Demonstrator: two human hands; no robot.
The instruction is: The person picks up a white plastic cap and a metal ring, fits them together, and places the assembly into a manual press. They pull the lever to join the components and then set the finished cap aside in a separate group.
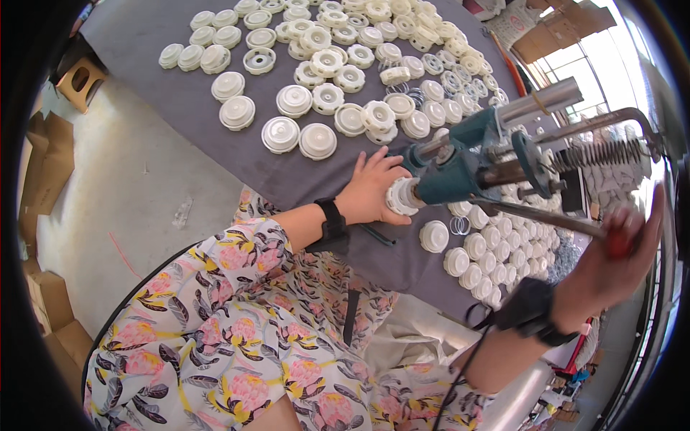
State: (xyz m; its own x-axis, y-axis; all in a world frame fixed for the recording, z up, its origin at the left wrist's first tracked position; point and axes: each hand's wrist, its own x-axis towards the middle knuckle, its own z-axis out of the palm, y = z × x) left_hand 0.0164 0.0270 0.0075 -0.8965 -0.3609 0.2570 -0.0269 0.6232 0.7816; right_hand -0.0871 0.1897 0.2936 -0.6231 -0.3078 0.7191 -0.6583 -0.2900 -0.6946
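Note:
My left hand (370, 188) steadies a round white plastic cap (402, 197) under the ram of a green hand press (453, 172), thumb on the near side and fingers along the far side. The ram's end meets the cap. On the right, my right hand (600, 269) is closed round the red knob (619, 241) of the press lever (546, 218); it is slightly blurred, with one finger stretched out. Nearest to my left hand on the cloth lie a loose white cap (433, 236) and a few thin metal rings (460, 225).
Many white caps (295, 100) and metal rings (433, 64) cover the grey cloth (172, 100) of the table. A coil spring (604, 154) sits on the press. Cardboard boxes (54, 161) and a yellow stool (81, 82) stand at the left. A dark cord (460, 381) hangs by my right wrist.

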